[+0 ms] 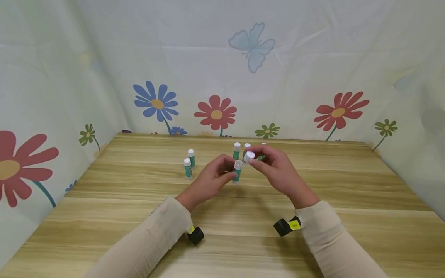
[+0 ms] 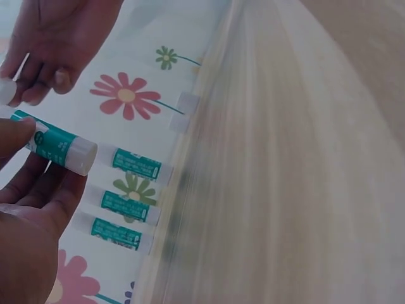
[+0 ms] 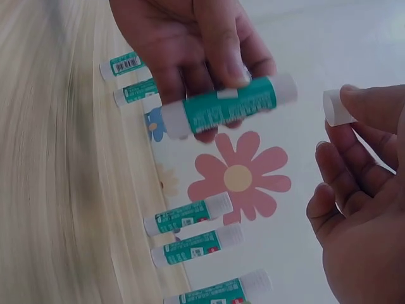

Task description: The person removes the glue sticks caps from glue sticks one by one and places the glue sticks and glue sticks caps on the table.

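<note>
I held a glue stick (image 1: pixel 237 171) in my left hand (image 1: pixel 212 181), fingers and thumb curled round its green-labelled barrel, upright above the wooden table (image 1: pixel 347 185) in the head view. Its cap (image 1: pixel 249 156) was off: my right hand (image 1: pixel 278 170) pinched that small white cap between thumb and fingertips, just above and to the right of the stick's open top, close to it but apart from it. The right wrist view showed the same thing from the side, the stick (image 3: pixel 228 107) lying across my left fingers (image 3: pixel 221 50) and the cap (image 3: pixel 337 106) pressed under my right thumb, with a clear gap between them. In the left wrist view my left thumb sat on the barrel (image 2: pixel 60 147) and my right hand (image 2: pixel 50 44) kept the cap (image 2: pixel 7 90) at its fingertips.

Other glue sticks stood capped on the table. 2 stood together to my left (image 1: pixel 189 164), near each other and well clear of my hands. More stood just behind my hands (image 1: pixel 237 150), partly hidden by my right fingers, so I could not count them from the head view; the left wrist view showed 3 in a row (image 2: pixel 130 190).

A floral cloth (image 1: pixel 215 112) with red and blue flowers and a pale butterfly hung behind and beside the table.
</note>
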Demonstrator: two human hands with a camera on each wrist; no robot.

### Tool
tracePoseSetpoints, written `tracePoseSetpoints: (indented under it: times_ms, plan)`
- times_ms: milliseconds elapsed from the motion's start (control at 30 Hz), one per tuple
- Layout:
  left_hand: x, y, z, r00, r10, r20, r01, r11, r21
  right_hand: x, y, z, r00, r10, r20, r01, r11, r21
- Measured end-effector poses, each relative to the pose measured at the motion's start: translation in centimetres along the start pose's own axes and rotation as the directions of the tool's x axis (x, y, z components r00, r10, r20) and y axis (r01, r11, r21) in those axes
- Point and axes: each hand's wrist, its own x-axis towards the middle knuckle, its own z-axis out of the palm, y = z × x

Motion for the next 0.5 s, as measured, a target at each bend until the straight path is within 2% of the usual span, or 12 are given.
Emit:
tracePoseSetpoints:
  times_ms: [233, 500]
  plan:
    - [-1.2, -0.6, -1.3, 0.999, -0.020, -0.040, 0.021, 1.000, 0.015, -0.2, 0.9, -0.4, 0.997, 0.072, -0.015, -0.072, 0.997, -0.010]
    - [-3.0, -1.2, -3.4, 0.998, -0.037, -0.060, 0.038, 0.999, 0.018, -1.1, 2.6, -1.4, 0.991, 0.129, -0.026, -0.131, 0.988, -0.081]
